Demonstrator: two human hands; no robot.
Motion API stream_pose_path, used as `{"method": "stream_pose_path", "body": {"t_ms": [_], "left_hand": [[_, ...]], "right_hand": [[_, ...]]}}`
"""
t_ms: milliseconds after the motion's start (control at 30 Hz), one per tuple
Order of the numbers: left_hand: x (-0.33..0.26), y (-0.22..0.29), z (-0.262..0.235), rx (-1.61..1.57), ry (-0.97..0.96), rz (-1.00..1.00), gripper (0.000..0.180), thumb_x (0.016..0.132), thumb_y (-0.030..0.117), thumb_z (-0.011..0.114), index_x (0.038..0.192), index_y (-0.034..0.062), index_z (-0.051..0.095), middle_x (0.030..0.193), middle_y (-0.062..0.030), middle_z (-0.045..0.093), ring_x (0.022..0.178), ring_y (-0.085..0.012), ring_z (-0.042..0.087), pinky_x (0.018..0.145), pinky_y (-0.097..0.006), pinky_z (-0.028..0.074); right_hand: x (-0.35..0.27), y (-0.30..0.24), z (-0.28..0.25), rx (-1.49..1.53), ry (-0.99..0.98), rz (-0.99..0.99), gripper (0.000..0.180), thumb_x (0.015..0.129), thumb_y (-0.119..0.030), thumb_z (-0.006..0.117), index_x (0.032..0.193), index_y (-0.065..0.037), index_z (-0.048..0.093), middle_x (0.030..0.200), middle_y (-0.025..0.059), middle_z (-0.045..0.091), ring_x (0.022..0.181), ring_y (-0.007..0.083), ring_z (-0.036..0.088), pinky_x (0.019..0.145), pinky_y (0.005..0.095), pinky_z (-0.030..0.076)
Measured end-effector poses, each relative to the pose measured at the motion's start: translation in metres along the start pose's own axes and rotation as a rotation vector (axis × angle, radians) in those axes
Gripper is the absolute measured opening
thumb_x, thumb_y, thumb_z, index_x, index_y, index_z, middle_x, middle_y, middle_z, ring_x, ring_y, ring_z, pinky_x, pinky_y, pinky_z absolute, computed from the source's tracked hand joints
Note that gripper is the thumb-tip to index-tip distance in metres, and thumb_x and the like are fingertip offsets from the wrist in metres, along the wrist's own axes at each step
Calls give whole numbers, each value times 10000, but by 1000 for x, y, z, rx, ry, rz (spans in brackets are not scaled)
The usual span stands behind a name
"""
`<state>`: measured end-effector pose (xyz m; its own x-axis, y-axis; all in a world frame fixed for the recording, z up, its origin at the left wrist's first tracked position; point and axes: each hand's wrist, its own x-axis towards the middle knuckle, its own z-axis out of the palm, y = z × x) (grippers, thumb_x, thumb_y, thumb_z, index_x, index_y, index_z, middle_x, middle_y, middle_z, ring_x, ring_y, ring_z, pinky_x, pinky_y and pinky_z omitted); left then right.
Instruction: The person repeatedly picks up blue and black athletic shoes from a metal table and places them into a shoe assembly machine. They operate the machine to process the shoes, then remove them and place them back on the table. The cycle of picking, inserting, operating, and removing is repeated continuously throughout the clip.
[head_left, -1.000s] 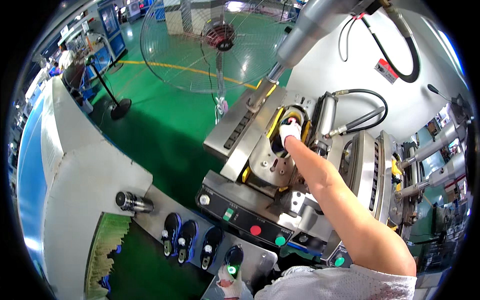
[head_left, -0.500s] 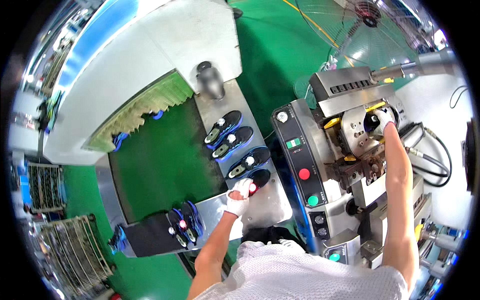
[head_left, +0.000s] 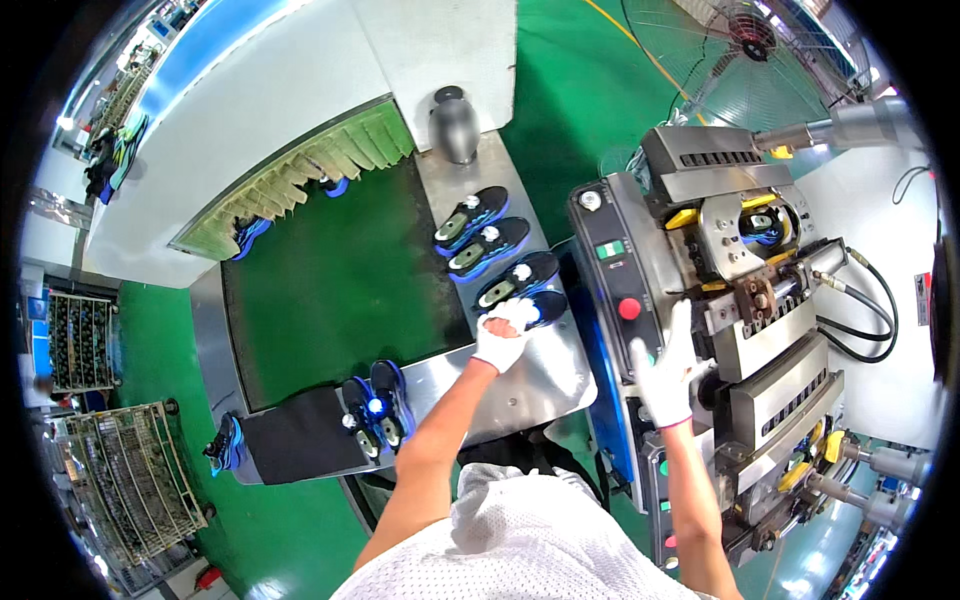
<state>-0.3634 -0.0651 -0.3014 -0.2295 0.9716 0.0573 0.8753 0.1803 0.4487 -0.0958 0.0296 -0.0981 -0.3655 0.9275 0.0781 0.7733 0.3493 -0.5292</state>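
Note:
My left hand (head_left: 503, 335), in a white glove, has its fingers closed over the near end of a black and blue shoe (head_left: 548, 308) on the metal ledge; a small blue glow shows by the fingertips. Beside that shoe, in a row going away from me, lie more shoes (head_left: 520, 278) with white round pieces on top. My right hand (head_left: 665, 378), also gloved, is raised with fingers spread over the edge of the machine's control panel (head_left: 612, 260), holding nothing. Another shoe (head_left: 762, 228) sits inside the round opening of the steel machine (head_left: 722, 240).
A green conveyor belt (head_left: 340, 290) runs under a fringed curtain (head_left: 300, 180), where two shoes show. More shoes (head_left: 378, 405) lie by a black mat (head_left: 300, 442). Black hoses (head_left: 875, 325) loop from the machine. A caged fan (head_left: 750, 45) and wire racks (head_left: 130, 480) stand around.
My right hand has left the machine's round opening and come back toward me, its fingers now spread. The shoe it reached to shows in the opening. My left hand stays at the nearest shoe.

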Motion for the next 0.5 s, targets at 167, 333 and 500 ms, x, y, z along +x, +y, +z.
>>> {"method": "stream_pose_path", "body": {"t_ms": [167,333,500], "left_hand": [[15,-16,3,-153,227,75,460,844,323,708,1240,106,619,1188,-130,668,1108,-322,652,899,-503,511],[36,-35,-30,-400,181,60,145,871,182,611,998,116,635,951,-100,663,913,-320,661,797,-450,520],[26,-55,-81,-483,155,257,330,870,277,711,1111,56,671,1069,-145,643,1098,-352,627,952,-467,511]], "right_hand": [[-45,35,100,-996,-360,-41,891,907,-452,539,1602,38,273,1696,244,190,1577,447,117,1236,667,-6],[-28,10,93,-885,-376,54,935,845,-410,598,1590,57,282,1673,298,203,1577,449,124,1243,650,23],[-23,3,90,-918,-372,79,1009,795,-414,683,1589,57,275,1666,291,220,1572,452,130,1260,616,44]]}}
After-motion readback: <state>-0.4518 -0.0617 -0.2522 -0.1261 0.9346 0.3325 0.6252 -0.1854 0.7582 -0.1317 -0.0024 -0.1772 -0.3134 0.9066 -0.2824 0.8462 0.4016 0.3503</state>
